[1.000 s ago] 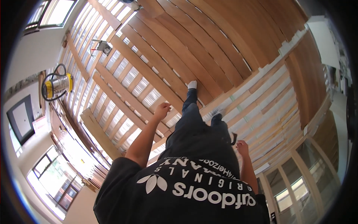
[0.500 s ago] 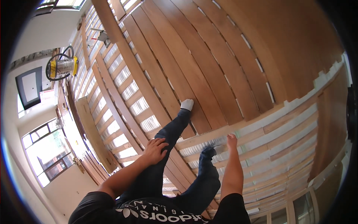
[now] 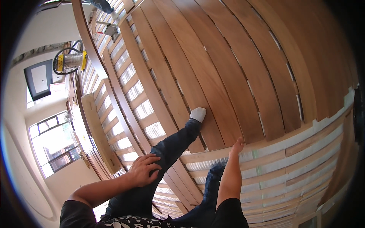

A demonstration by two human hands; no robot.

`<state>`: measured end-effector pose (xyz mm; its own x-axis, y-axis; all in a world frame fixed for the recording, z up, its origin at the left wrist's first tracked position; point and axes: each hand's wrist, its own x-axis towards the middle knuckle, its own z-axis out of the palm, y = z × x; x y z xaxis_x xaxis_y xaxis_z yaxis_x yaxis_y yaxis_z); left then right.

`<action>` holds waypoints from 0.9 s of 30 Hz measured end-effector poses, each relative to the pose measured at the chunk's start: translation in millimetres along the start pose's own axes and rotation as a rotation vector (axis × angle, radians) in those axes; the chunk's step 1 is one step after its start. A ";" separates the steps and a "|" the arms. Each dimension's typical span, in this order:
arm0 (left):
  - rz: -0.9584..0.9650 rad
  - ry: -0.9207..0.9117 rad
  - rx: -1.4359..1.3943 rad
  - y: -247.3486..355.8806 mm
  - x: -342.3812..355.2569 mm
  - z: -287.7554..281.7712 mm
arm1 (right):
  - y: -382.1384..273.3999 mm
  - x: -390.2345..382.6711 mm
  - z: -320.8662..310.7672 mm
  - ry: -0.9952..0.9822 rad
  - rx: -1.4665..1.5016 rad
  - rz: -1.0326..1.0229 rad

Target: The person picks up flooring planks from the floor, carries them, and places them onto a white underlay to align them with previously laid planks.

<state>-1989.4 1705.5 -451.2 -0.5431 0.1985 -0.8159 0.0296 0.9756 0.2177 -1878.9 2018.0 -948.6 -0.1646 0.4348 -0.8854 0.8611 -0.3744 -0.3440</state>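
Note:
My left hand point(image 3: 144, 169) lies with its fingers spread on my bent left knee, over the dark blue jeans point(image 3: 173, 141). My left foot in a white sock point(image 3: 197, 114) presses on the brown wooden floorboards point(image 3: 213, 95), which lie side by side with narrow gaps. At the near end of one floorboard, my right hand point(image 3: 237, 146) touches the board's edge with its fingers curled. Its fingertips are too small and partly hidden to show what they hold, if anything. Below it, pale wooden battens point(image 3: 266, 161) run across a silvery sheet.
A yellow wet-and-dry vacuum point(image 3: 70, 62) with a black hose stands at the left. Nearby are a small grey tool point(image 3: 110, 29) and a thick pale timber point(image 3: 97, 131). A long plank point(image 3: 89, 38) crosses the far left. Another person's leg point(image 3: 102, 5) shows at the top.
My right hand has moved from over the battens to the floorboard's end. My left hand stays on my knee. The view has shifted, and another person's leg now shows at the top left.

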 end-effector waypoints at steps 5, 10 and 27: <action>0.021 0.039 -0.011 -6.1 -3.6 2.8 | -32.7 -18.7 3.2 0.140 0.231 0.274; 0.007 0.079 -0.009 -7.7 -12.9 12.4 | -22.8 -44.4 -4.9 -0.130 0.521 0.154; 0.043 0.104 -0.221 -30.4 -47.8 34.2 | -180.7 -413.1 -104.0 -0.643 0.308 0.082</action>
<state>-1935.6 1669.6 -437.1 -0.6294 0.2177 -0.7459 -0.1233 0.9198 0.3725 -1916.5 1991.2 -488.1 -0.4377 -0.1380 -0.8885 0.7233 -0.6410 -0.2568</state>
